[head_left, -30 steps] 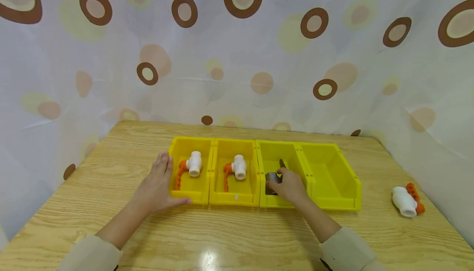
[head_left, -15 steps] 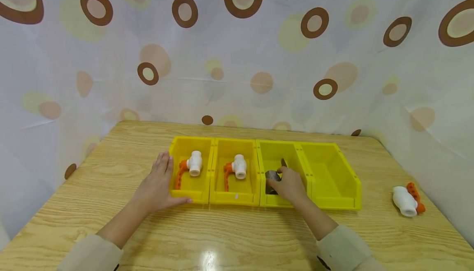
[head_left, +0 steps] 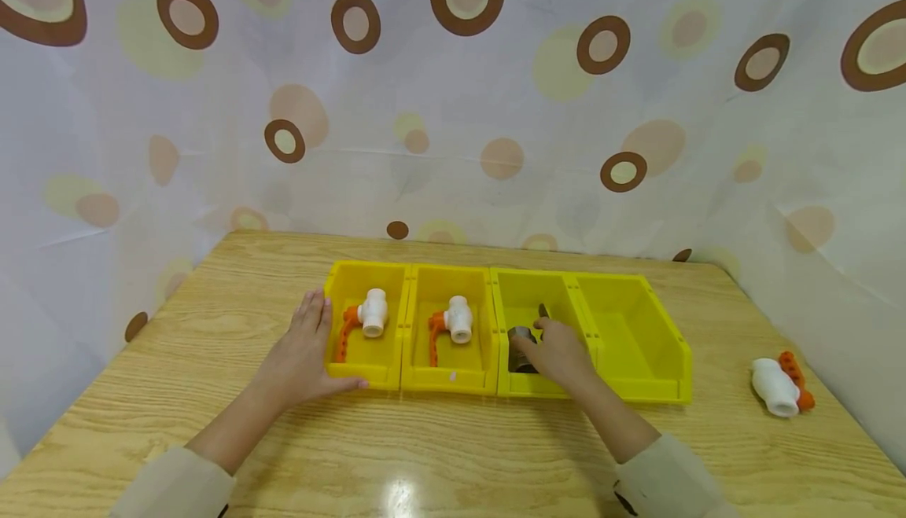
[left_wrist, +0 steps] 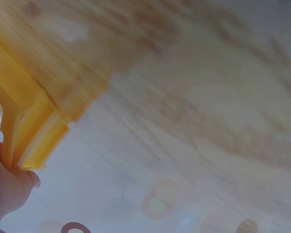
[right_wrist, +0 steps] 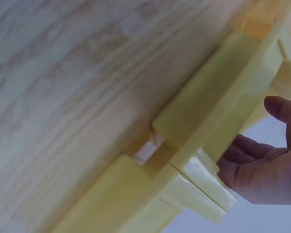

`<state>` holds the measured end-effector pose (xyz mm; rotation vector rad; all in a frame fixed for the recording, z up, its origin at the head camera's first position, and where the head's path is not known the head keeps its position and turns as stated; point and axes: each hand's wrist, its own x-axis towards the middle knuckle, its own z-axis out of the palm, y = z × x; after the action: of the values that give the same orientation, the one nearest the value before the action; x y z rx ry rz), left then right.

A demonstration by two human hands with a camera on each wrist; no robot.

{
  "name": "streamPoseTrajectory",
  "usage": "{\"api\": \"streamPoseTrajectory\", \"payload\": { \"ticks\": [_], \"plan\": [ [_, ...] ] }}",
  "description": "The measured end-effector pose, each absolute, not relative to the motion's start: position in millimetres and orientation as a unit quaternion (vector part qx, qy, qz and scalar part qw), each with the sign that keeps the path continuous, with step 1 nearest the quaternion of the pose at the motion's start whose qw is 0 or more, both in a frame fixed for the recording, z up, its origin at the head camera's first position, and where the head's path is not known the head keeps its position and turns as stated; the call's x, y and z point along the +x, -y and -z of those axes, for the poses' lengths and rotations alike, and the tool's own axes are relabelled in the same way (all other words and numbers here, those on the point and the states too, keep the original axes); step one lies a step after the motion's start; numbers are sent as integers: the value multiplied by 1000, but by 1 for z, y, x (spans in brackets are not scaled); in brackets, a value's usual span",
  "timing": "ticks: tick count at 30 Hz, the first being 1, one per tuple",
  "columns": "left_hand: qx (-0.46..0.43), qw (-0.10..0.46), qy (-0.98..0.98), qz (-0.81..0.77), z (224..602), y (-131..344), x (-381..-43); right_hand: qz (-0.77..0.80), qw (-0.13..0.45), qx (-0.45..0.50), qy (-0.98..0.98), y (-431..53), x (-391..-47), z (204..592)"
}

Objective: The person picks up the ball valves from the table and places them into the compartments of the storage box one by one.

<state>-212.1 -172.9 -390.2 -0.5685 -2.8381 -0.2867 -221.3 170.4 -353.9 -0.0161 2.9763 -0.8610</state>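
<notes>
My left hand [head_left: 297, 353] lies along the outer left wall of the leftmost yellow bin [head_left: 382, 379], fingers straight, thumb stretched along its front edge. My right hand [head_left: 562, 353] reaches into the third yellow bin [head_left: 520, 286], thumb and forefinger apart over a silvery, rounded metal piece [head_left: 522, 361]. Beyond the fingers shows a dark, narrow strip [head_left: 543, 310]; the hand hides the part between. In the right wrist view the thumb stands away from the loosely bent fingers, and the bin wall hides the metal piece.
White ball valves with orange handles lie in the first bin [head_left: 373, 314] and the second bin [head_left: 418, 380]. A fourth yellow bin [head_left: 637, 361] joins the row on the right. Another white ball valve [head_left: 775, 387] lies on the wooden table [head_left: 453, 455] near its right edge. Patterned cloth hangs behind.
My right thumb and forefinger have spread apart and come off the metal piece, of which more now shows. My left hand keeps its place on the first bin.
</notes>
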Motion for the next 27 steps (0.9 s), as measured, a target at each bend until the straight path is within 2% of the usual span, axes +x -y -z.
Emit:
{"api": "streamPoseTrajectory", "payload": {
  "ticks": [5,19,27],
  "plan": [
    [-195,118,969,96,390,172,-212,289,-19,-20,-957,-176,-216,340],
    [-194,115,969,98,388,171,-211,343,-212,-36,-914,-206,-215,343],
    [-195,114,969,98,389,173,-212,318,-235,-72,-916,-220,-215,349]
  ]
}}
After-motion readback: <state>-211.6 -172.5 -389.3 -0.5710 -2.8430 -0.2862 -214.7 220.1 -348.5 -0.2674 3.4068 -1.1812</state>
